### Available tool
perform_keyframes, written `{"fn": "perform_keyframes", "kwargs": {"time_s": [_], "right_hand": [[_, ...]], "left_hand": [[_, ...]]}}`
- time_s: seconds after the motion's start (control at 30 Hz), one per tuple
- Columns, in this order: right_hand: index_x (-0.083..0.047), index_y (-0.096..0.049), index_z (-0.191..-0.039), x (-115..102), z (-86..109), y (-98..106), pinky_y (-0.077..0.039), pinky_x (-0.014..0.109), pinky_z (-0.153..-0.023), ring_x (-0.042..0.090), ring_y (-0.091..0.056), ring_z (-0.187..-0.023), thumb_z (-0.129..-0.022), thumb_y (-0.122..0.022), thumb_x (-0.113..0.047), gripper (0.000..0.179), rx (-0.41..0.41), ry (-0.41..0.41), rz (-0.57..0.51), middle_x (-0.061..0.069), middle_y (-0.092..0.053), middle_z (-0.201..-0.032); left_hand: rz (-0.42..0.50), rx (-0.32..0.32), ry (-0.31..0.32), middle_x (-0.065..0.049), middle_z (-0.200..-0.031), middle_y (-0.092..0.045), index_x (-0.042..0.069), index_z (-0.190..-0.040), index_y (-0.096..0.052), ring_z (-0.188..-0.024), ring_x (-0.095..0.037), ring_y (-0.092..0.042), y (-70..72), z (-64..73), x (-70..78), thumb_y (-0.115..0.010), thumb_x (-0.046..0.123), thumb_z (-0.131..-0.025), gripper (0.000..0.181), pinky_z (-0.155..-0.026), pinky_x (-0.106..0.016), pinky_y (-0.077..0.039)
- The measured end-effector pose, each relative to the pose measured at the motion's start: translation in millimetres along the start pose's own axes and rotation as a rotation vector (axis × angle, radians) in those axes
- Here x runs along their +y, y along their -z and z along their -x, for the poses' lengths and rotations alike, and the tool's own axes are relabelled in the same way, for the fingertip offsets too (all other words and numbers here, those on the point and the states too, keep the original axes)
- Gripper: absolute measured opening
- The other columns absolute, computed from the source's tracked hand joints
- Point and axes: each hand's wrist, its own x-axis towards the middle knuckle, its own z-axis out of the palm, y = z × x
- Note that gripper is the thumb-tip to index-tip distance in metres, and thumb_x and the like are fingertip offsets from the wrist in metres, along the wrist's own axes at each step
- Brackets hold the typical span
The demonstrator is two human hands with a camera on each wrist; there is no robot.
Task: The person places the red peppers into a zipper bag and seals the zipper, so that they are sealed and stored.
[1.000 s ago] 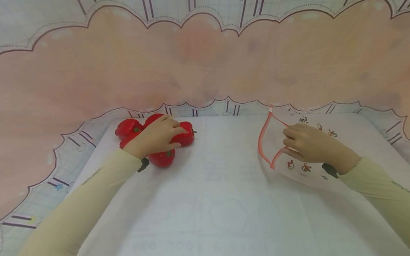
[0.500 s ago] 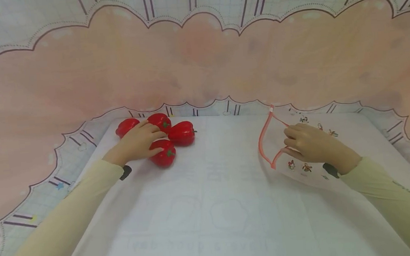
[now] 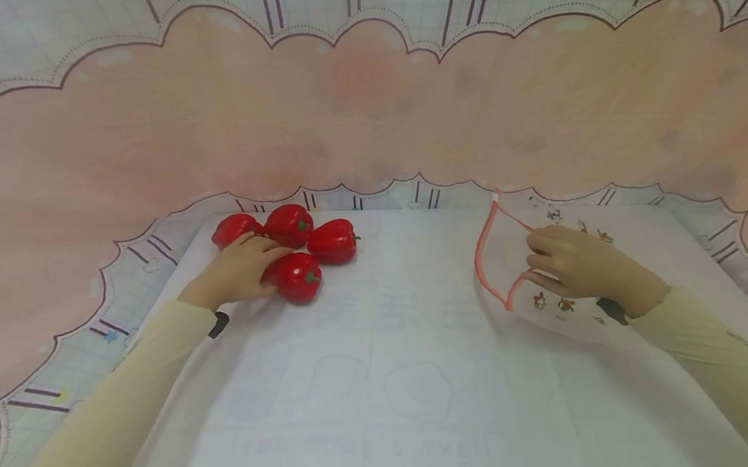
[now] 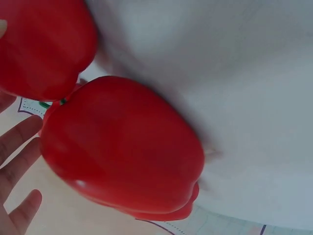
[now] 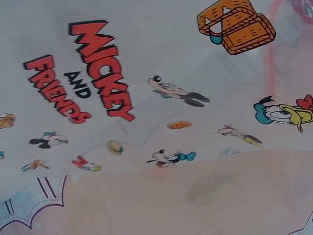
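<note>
In the head view my left hand (image 3: 233, 272) reaches over a cluster of red bell peppers, nearest the front bell pepper (image 3: 300, 278) with its green stem. Thumb and fingers lie at that pepper's left side. In the left wrist view the fingers (image 4: 19, 142) are spread alongside a large bell pepper (image 4: 122, 147), and a thumb tip touches the upper-left bell pepper (image 4: 44, 44). My right hand (image 3: 570, 261) pinches the edge of a clear zip bag (image 3: 510, 305) with a coral-coloured mouth, which gapes toward the peppers. Cartoon prints show on the bag in the right wrist view.
Behind the left hand lie the back-left bell pepper (image 3: 235, 229), a back bell pepper (image 3: 289, 226) and the right-hand bell pepper (image 3: 332, 241). All rest on a white table (image 3: 387, 381). A patterned curtain (image 3: 364, 116) stands along the far edge.
My left hand has drawn back leftward from over the peppers, uncovering the back, right and front ones. The right hand keeps its hold on the zip bag, almost still.
</note>
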Motion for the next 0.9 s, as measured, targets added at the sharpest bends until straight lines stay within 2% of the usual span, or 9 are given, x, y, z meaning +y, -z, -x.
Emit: {"fn": "perform_keyframes", "kwargs": {"time_s": [0.17,0.33,0.63,0.9], "right_hand": [[-0.008,-0.052,-0.062,2.0,1.8,1.2,-0.036,0.028,-0.054,0.013,-0.033,-0.06,-0.102,-0.032,-0.032,0.05,0.034,0.037,-0.014,0.001,-0.038,-0.066],[-0.008,-0.054,-0.063,2.5,6.1,0.4,-0.039,0.028,-0.053,0.012,-0.036,-0.061,-0.101,-0.03,-0.034,0.052,0.018,0.037,-0.018,0.001,-0.04,-0.067],[-0.008,-0.053,-0.061,1.6,8.9,-6.0,-0.034,0.026,-0.054,0.012,-0.033,-0.061,-0.101,-0.033,-0.032,0.051,0.02,0.085,-0.057,-0.001,-0.038,-0.067],[-0.009,-0.055,-0.061,-2.7,8.9,-10.8,-0.034,0.025,-0.054,0.011,-0.034,-0.062,-0.1,-0.033,-0.033,0.051,0.003,0.067,-0.077,-0.001,-0.039,-0.067]], "left_hand": [[0.01,0.023,-0.001,-0.012,-0.124,-0.061,0.011,-0.13,-0.054,-0.12,-0.033,-0.05,-6.5,1.1,-2.1,-0.082,0.028,-0.064,0.074,-0.11,-0.059,-0.027],[0.039,0.023,0.02,-0.014,-0.127,-0.06,0.008,-0.134,-0.05,-0.122,-0.035,-0.049,-11.2,0.2,-1.2,-0.081,0.027,-0.066,0.077,-0.111,-0.059,-0.026],[0.113,0.014,0.073,-0.013,-0.128,-0.059,0.008,-0.137,-0.045,-0.122,-0.034,-0.049,-15.6,-1.1,3.9,-0.08,0.019,-0.065,0.081,-0.113,-0.057,-0.024],[0.175,0.004,0.083,-0.012,-0.132,-0.055,0.012,-0.138,-0.046,-0.124,-0.033,-0.046,-18.3,-1.5,9.2,-0.081,0.029,-0.068,0.08,-0.105,-0.058,-0.036]]}}
